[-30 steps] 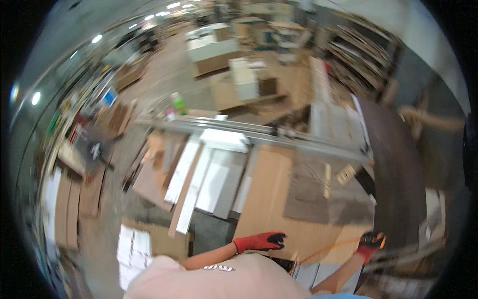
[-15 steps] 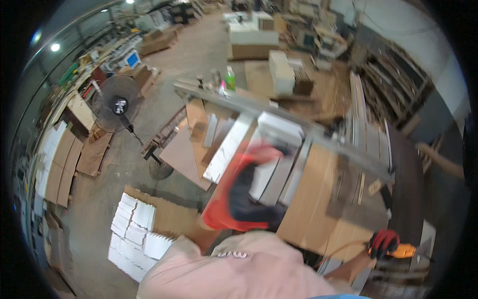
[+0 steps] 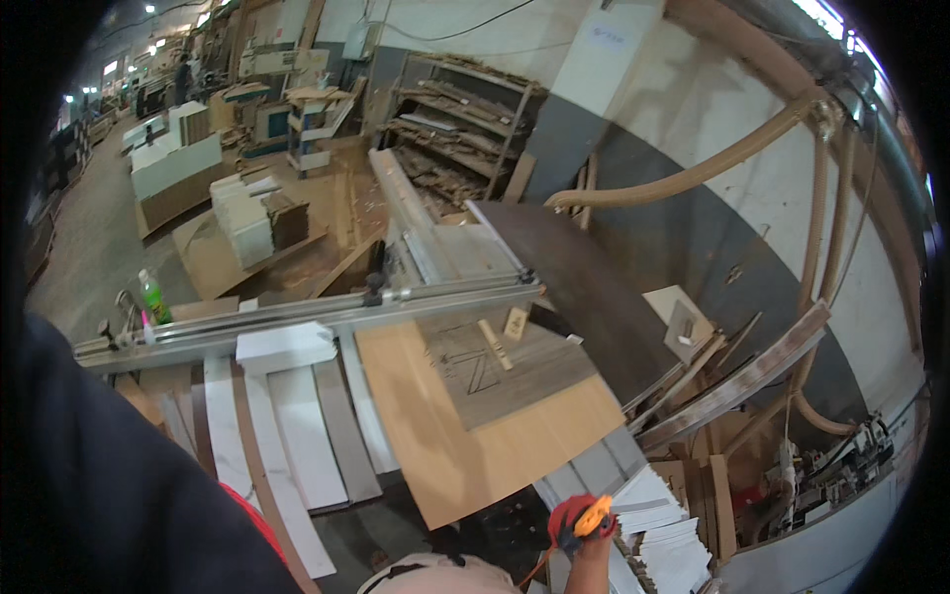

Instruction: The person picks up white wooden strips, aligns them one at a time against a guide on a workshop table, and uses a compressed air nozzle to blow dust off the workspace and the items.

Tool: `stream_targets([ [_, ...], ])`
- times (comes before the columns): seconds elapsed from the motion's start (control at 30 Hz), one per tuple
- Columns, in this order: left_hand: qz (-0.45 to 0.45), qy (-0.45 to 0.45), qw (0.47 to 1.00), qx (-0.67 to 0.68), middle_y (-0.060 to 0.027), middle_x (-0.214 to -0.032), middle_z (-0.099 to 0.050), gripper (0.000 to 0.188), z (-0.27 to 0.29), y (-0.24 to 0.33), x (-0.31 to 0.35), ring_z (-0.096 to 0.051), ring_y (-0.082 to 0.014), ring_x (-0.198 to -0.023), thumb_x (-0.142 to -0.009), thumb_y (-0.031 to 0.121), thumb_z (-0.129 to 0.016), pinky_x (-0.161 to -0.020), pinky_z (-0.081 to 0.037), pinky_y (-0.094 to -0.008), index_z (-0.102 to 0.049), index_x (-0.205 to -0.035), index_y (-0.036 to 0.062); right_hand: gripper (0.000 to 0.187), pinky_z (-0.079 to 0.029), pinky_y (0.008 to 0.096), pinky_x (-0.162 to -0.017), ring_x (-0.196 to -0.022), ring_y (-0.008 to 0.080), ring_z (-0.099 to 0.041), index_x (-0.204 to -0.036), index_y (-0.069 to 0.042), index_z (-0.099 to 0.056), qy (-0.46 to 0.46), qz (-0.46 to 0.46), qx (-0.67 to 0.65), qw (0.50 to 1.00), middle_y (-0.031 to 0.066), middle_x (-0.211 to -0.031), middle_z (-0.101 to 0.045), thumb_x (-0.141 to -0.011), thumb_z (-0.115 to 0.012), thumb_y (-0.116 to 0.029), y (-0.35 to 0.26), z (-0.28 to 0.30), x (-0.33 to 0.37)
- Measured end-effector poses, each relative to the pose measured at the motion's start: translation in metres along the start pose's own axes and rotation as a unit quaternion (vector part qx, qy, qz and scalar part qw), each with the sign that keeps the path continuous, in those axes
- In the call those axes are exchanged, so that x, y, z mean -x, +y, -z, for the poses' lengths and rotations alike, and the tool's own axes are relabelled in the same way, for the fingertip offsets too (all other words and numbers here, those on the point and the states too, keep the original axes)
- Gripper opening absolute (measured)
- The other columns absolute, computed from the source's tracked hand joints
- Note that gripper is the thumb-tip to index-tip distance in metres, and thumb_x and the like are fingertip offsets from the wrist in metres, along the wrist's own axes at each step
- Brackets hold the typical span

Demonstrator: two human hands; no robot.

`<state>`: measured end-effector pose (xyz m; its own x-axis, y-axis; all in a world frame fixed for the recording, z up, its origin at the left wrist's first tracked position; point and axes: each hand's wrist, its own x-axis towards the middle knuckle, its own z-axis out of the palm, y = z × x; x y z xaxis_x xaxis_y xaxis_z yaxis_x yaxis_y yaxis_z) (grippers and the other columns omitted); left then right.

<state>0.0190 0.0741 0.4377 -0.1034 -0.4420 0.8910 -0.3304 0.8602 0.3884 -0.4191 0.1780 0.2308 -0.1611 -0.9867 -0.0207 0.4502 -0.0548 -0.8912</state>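
Observation:
My right hand (image 3: pixel 577 522), in a red glove, is at the lower edge and grips a small orange tool (image 3: pixel 595 516), seemingly a tape measure, with a thin metal strip running right from it. It hovers by the near corner of a light brown panel (image 3: pixel 445 445) on the saw table. A grey-brown panel (image 3: pixel 500 368) with pencil marks lies on top of that one. A large dark shape (image 3: pixel 109 475) with a red edge, very close to the camera, fills the lower left. It may be my raised left arm or glove, and the fingers do not show.
A long aluminium rail (image 3: pixel 297 315) crosses the table, with a green bottle (image 3: pixel 150 295) at its left end. White and brown boards (image 3: pixel 287 426) lie below it, a dark board (image 3: pixel 594 297) to the right. White offcuts (image 3: pixel 665 540) are stacked by my right hand. Dust hoses (image 3: pixel 693 170) run along the wall.
My head has turned right toward the wall. My left hand rose in front of the camera and now blocks the lower left. My right hand still holds the orange tool.

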Motion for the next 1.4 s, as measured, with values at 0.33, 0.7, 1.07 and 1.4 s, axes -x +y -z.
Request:
stream_targets([
  [0.33,-0.017,-0.042,0.994,0.095,-0.0109,-0.142,-0.050,0.064,-0.078,0.018,-0.016,-0.046,-0.0221,-0.131,-0.090,0.009,-0.069,-0.111,-0.035,-0.0358,-0.040,-0.147,0.0038,0.064,-0.054,0.0460,-0.072,-0.082,0.0370,-0.066,-0.108,0.005,-0.064,0.118,0.135,-0.060,0.982,0.0248,-0.095,-0.067,-0.094,-0.053,-0.057,0.028,0.012,0.124],
  [0.7,-0.083,-0.131,0.955,0.252,-0.0122,-0.143,-0.049,0.062,-0.162,0.075,0.003,-0.045,-0.0229,-0.133,-0.091,0.009,-0.066,-0.112,-0.034,-0.0358,-0.041,-0.147,0.0031,0.054,-0.049,0.0424,-0.092,-0.107,0.0234,-0.059,-0.131,0.000,-0.052,0.257,0.115,0.154,0.947,0.0104,-0.120,-0.061,-0.093,-0.068,-0.035,-0.016,0.016,0.328],
  [1.07,-0.062,-0.225,0.917,0.324,-0.0136,-0.145,-0.049,0.059,-0.284,0.207,0.067,-0.044,-0.0236,-0.134,-0.092,0.008,-0.064,-0.113,-0.033,-0.0357,-0.041,-0.147,0.0025,0.043,-0.044,0.0283,-0.054,-0.065,0.0111,-0.053,-0.119,-0.012,-0.059,0.775,-0.041,0.186,0.603,0.0005,-0.088,-0.059,-0.092,-0.063,-0.046,-0.081,0.315,0.628],
  [1.4,0.193,-0.432,0.844,0.250,-0.0147,-0.146,-0.048,0.057,-0.319,0.268,0.185,-0.044,-0.0243,-0.136,-0.093,0.007,-0.062,-0.113,-0.032,-0.0357,-0.042,-0.147,0.0019,0.034,-0.049,0.0296,-0.091,-0.100,0.0171,-0.067,-0.120,0.004,-0.067,0.625,0.020,0.267,0.734,0.0119,-0.110,-0.072,-0.099,-0.058,-0.022,-0.056,0.267,0.529],
])
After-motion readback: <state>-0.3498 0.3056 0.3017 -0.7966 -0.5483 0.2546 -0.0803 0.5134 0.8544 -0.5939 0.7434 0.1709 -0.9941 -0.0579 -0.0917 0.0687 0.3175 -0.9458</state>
